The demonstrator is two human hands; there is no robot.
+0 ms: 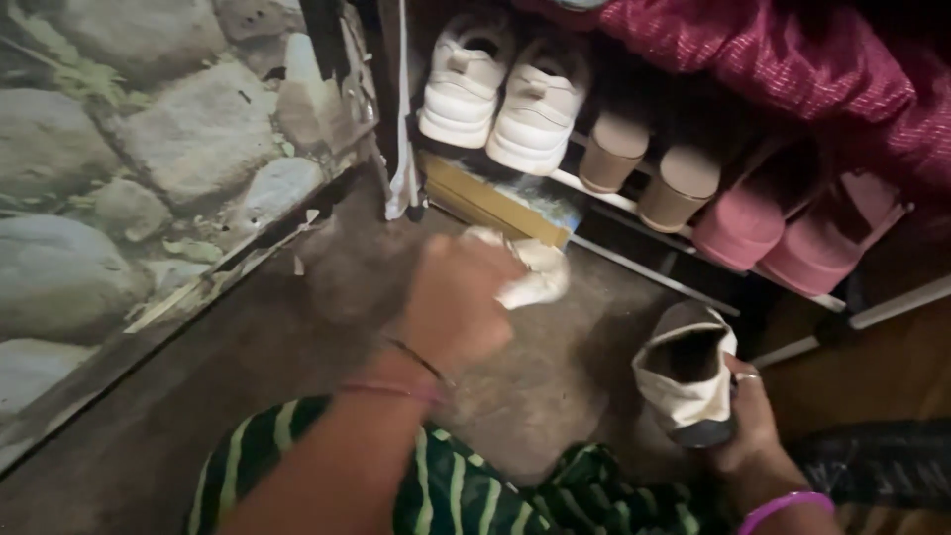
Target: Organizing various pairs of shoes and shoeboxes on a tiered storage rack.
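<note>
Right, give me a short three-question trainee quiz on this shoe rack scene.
1. True or false: the right hand holds a cream shoe.
2. What does the left hand grip? A) a white cloth B) a brush C) a bottle
3. Fill in: the pair of white sneakers sits on the rack beside two ____ shoes with tan soles showing, then a pink pair.

Key:
1. True
2. A, the white cloth
3. Dark; the dark shoes point inward, soles out.

seven shoes (pixel 540 104), one white cloth (pixel 535 277), two hands (pixel 451 302)
</note>
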